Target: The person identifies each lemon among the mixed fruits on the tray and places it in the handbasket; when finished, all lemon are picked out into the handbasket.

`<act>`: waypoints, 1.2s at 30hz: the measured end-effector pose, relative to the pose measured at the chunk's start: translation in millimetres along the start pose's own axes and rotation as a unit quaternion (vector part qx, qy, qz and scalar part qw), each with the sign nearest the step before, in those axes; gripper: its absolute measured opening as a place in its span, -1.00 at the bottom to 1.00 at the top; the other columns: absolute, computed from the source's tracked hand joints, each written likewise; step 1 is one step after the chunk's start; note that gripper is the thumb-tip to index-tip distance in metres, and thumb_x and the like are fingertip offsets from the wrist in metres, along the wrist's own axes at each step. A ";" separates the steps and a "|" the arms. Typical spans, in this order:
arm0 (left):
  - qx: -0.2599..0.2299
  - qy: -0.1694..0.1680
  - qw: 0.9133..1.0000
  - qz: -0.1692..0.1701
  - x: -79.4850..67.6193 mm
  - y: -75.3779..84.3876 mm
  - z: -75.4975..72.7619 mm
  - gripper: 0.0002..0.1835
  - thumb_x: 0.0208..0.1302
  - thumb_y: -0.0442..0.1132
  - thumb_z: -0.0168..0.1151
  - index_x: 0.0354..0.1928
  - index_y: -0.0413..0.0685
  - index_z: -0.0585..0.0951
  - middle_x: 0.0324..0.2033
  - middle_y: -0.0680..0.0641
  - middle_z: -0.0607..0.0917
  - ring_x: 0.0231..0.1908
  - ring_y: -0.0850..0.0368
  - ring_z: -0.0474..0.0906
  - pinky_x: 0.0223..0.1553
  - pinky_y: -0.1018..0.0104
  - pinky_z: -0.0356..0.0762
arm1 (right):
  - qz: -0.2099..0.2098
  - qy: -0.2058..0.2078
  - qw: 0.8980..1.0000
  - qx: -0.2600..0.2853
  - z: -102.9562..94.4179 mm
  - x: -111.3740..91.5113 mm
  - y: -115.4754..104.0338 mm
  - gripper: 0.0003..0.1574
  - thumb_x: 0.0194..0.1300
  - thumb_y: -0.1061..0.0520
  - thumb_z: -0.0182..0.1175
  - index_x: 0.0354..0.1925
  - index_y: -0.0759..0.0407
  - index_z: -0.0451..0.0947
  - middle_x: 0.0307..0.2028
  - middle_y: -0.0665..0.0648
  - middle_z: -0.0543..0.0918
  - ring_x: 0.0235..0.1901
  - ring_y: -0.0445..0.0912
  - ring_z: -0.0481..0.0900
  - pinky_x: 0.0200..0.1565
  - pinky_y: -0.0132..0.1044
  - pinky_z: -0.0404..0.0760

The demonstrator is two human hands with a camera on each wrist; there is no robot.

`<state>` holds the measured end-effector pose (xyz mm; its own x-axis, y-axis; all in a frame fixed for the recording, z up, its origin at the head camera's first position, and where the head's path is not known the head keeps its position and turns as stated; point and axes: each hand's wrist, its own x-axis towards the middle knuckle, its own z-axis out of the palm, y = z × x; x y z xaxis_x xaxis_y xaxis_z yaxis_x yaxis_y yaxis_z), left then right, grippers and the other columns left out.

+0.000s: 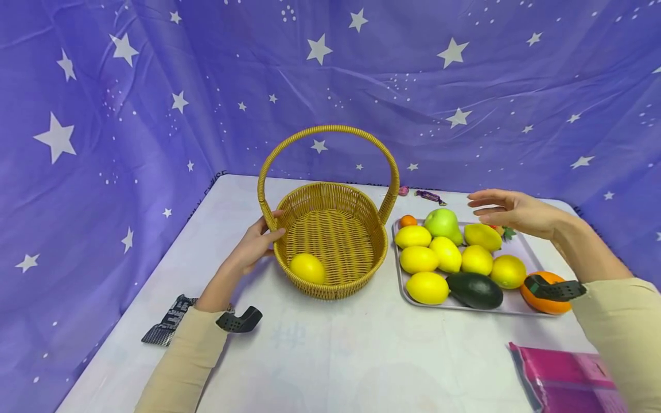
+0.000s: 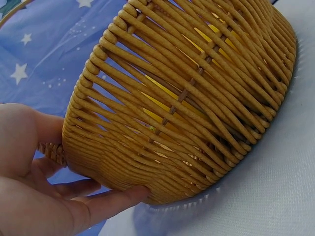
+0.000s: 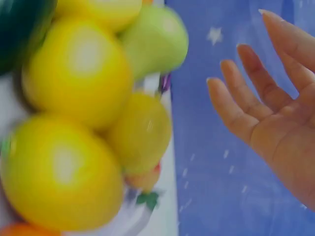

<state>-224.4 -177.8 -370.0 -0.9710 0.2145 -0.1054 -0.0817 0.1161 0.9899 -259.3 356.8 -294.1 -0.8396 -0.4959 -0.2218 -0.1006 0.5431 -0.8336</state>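
A round woven basket (image 1: 330, 291) with a tall arched handle stands on the white table. One lemon (image 1: 308, 268) lies inside, at its near left. My left hand (image 1: 254, 244) grips the basket's left side by the handle base, thumb over the rim and fingers outside against the weave (image 2: 172, 98). Over the far right of a tray (image 1: 529, 252), my right hand (image 1: 521, 212) hovers with nothing in it, fingers extended and apart. The tray bears several lemons (image 1: 418, 259), a green pear (image 1: 442, 223), an avocado (image 1: 475, 290), an orange (image 1: 547, 305) and a partly hidden strawberry (image 1: 508, 233).
A purple wrapped candy (image 1: 430, 198) and a pink one (image 1: 403, 190) lie behind the tray. At the front right is a pink package (image 1: 573, 373); a dark packet (image 1: 170, 321) sits beside the left forearm. A starry purple curtain (image 1: 320, 86) closes off the back and left.
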 end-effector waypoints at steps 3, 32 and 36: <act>0.000 -0.001 1.000 0.000 -0.3 0.3 -0.2 -0.40 0.49 -0.33 -0.05 0.49 -0.11 0.06 0.41 -0.30 0.08 0.24 -0.27 0.27 0.03 -0.03 0.51 | 0.021 0.019 0.999 -0.033 -7.9 -4.8 18.3 -0.33 0.45 0.16 0.09 0.43 0.11 0.14 0.19 -0.20 0.35 0.04 -0.43 0.43 0.04 -0.25 0.50; 0.001 0.000 1.000 -0.002 1.2 -0.4 -0.4 -0.41 0.49 -0.31 -0.04 0.48 -0.11 0.09 0.40 -0.29 0.11 0.23 -0.24 0.28 0.02 -0.03 0.50 | 0.110 0.045 0.989 -0.093 -4.1 4.1 44.3 -0.09 0.38 -0.08 0.19 0.43 0.33 0.04 0.30 0.63 0.07 0.18 0.43 0.29 0.01 0.11 0.54; 0.000 -0.001 1.000 0.000 1.1 -0.4 -1.2 -0.41 0.49 -0.31 -0.04 0.48 -0.11 0.08 0.41 -0.28 0.09 0.24 -0.24 0.26 0.02 -0.03 0.50 | 0.086 0.072 0.992 -0.062 -3.4 0.1 26.3 -0.12 0.43 -0.05 0.13 0.47 0.27 -0.02 0.34 0.55 0.04 0.16 0.31 0.37 0.03 0.13 0.51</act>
<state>-225.6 -178.8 -370.4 -0.9707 0.2156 -0.1062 -0.0824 0.1166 0.9897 -263.8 373.3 -314.3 -0.9166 -0.2912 -0.2741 -0.0057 0.6950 -0.7190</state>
